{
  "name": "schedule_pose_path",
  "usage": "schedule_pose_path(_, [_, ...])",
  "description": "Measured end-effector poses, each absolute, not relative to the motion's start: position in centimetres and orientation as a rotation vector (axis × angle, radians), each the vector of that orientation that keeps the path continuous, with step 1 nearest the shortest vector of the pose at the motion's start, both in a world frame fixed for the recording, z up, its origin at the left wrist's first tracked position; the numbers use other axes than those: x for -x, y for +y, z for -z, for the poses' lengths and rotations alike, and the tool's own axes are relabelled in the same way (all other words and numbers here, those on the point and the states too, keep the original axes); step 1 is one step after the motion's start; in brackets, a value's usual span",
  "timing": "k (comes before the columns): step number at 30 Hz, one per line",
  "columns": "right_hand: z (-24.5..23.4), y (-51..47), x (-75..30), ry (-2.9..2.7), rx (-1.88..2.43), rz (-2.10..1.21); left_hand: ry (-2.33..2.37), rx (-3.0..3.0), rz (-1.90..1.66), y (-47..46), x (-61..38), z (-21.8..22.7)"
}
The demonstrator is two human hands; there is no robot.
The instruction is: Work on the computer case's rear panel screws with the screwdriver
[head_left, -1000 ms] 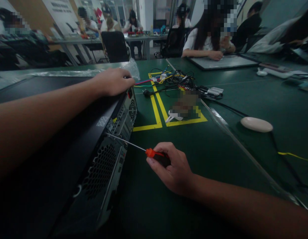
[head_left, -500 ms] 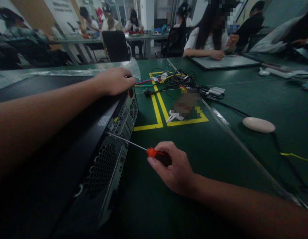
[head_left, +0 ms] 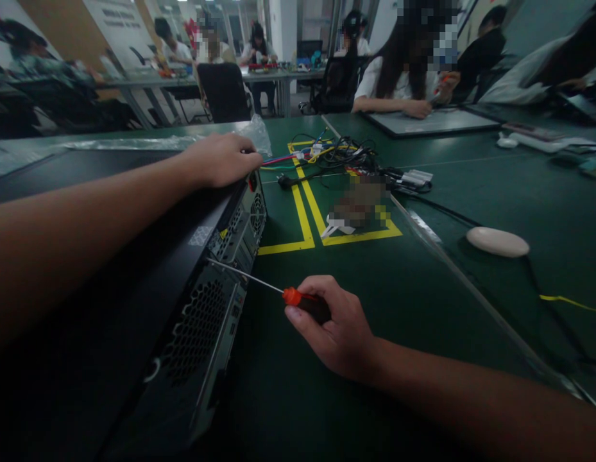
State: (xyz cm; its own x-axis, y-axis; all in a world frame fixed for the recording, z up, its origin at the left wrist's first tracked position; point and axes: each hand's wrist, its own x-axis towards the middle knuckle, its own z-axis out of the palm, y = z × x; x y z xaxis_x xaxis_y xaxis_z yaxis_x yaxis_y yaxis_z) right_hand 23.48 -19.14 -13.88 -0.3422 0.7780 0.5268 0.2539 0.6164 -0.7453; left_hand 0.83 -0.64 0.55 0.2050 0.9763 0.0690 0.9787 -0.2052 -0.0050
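A black computer case (head_left: 148, 212) lies on its side at the left, its rear panel with vent holes and ports turned toward the right. My left hand (head_left: 225, 159) is closed over the far rear corner of the case, its fingertips partly hidden beyond the edge. In my right hand (head_left: 333, 324) is a screwdriver (head_left: 292, 296) with an orange and black handle, the fingers wrapped round it. Its long thin shaft points left, and the tip meets the rear panel near the upper edge. Whatever lies under the tip is too small to make out.
Beyond the case, a tangle of cables (head_left: 348, 154) lies by yellow tape lines (head_left: 305, 218) on the green table (head_left: 413, 308). A pale oval object (head_left: 498, 241) sits at the right. Across the table, a person works over a flat panel (head_left: 437, 120); others sit farther back.
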Motion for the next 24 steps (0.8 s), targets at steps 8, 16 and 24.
schedule_pose_path(8, [13.69, -19.17, -23.56, -1.894, 0.822, -0.723, -1.95, 2.396, 0.074, -0.83, -0.96, -0.69])
schedule_pose_path(16, [13.71, -19.18, -23.56, -1.895, 0.826, -0.715, -1.917, 2.42, 0.066, -0.62, -0.73, -0.58])
schedule_pose_path(24, [13.35, -19.22, -23.57, -1.89, 0.828, -0.709, -1.92, 2.417, 0.086, -0.49, -0.58, -0.43])
